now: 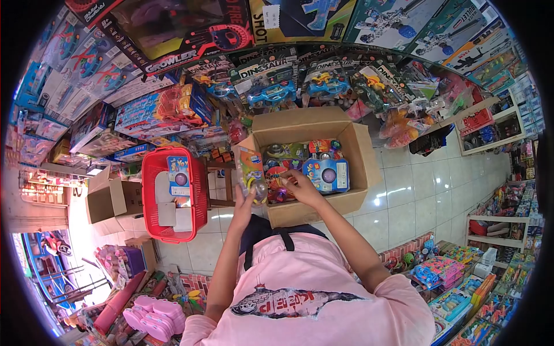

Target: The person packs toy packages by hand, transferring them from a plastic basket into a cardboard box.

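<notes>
My left hand (244, 206) grips a carded toy pack (251, 167) with an orange and green card and a clear plastic bubble, held upright at the left side of an open cardboard box (360, 155). Inside the box, my right hand (302, 188) has its fingers pinched at a red toy pack (277, 183); the fingertips partly cover it. Beside that hand lies a blue yo-yo pack (327, 175) with a round purple centre. A green toy pack (287, 151) and a red and yellow pack (324, 147) lie farther back in the box.
A red plastic basket (149, 196) stands left of the box, with a blue yo-yo pack (178, 176) inside. Another open carton (112, 196) stands farther left. Dinosaur toy packs (265, 81) hang behind the box. Pink plastic cases (154, 318) lie at the lower left.
</notes>
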{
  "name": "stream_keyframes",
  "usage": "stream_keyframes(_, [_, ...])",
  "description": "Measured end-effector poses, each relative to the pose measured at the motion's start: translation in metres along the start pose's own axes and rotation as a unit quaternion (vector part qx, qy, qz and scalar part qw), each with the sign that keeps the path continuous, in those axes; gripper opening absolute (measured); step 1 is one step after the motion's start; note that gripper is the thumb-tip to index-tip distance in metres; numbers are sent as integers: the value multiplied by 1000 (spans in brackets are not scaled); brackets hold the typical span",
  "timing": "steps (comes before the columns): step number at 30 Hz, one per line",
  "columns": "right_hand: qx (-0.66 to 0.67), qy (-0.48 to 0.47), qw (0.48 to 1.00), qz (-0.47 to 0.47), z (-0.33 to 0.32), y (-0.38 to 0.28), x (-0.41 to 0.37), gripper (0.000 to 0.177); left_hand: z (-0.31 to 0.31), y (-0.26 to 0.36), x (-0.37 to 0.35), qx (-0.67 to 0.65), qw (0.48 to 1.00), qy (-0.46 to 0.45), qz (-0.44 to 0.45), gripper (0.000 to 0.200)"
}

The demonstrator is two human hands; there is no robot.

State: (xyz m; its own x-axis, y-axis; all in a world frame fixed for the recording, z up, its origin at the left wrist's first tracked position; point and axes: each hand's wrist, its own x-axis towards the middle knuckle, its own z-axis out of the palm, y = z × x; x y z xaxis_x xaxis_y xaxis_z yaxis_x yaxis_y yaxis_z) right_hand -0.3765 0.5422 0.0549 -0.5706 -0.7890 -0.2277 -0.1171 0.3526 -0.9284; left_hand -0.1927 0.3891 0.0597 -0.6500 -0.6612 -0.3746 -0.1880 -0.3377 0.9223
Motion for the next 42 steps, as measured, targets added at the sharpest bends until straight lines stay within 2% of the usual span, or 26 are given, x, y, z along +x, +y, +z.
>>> stream_keyframes(2, [67,22,997,-28,-5,-27,-21,42,30,44,-7,114,986,-122,4,62])
stream_keyframes(4, [240,25,970,37,-4,-45,-33,43,52,43,-6,138,976,-164,48,58])
stream_keyframes(6, [214,45,974,55,-4,-36,-31,45,67,44,-3,161,961,-205,92,53])
stream_keyframes(8, [187,63,978,73,-4,-22,-26,47,78,46,1,343,864,-224,293,59])
stream_keyframes(10, [111,177,977,39,-6,4,-19,50,84,23,14,293,877,-250,286,57])
stream_keyframes(11, [135,199,968,66,-4,29,-9,50,89,11,20,300,892,-214,264,57])
stream_keyframes(14, [167,215,955,119,-8,21,-3,49,105,-13,31,334,910,-122,213,61])
stream_keyframes(15, [138,205,959,137,-8,22,4,47,109,-18,33,361,913,-67,179,65])
stream_keyframes(16, [138,204,959,137,-7,23,9,47,113,-22,36,361,913,-66,179,65])
stream_keyframes(18, [242,143,941,189,-5,21,24,45,120,-24,46,434,888,11,149,69])
stream_keyframes(19, [242,141,941,188,-3,19,30,45,123,-22,49,435,888,14,149,69])
stream_keyframes(21, [303,141,908,252,0,16,42,52,127,-17,57,451,888,43,75,69])
stream_keyframes(22, [303,140,909,250,4,35,54,52,123,-23,66,452,888,44,76,69])
stream_keyframes(24, [364,110,902,203,17,95,83,43,110,-41,88,359,929,-15,92,67])
stream_keyframes(25, [365,109,902,203,18,100,88,43,108,-36,90,397,915,-29,70,63])
stream_keyframes(26, [196,106,956,193,18,103,94,38,108,-31,88,398,914,-29,70,63])
stream_keyframes(27, [20,99,979,177,19,104,98,34,108,-32,90,432,899,-34,64,60])
stream_keyframes(28, [22,99,979,176,17,86,92,34,106,-35,92,466,882,-38,57,57])
stream_keyframes(30, [-211,129,940,235,9,37,76,27,104,-46,87,441,894,-20,80,56])
stream_keyframes(31, [-211,129,940,233,11,41,76,27,102,-54,86,413,905,-2,103,54])
stream_keyframes(33, [-189,180,955,138,13,53,73,27,97,-76,86,429,897,-6,105,54])
stream_keyframes(35, [-182,166,964,97,11,67,74,27,94,-76,83,446,889,-10,104,53])
stream_keyframes(37, [-176,153,971,57,5,84,73,29,93,-47,68,463,876,-72,110,52])
stream_keyframes(39, [147,112,979,88,-3,100,66,35,89,-22,56,430,893,-91,101,49])
stream_keyframes(41, [181,113,974,75,-30,81,39,35,80,6,44,397,907,-107,92,46])
stream_keyframes(42, [216,113,968,64,-46,65,21,36,74,20,36,338,914,-88,206,42])
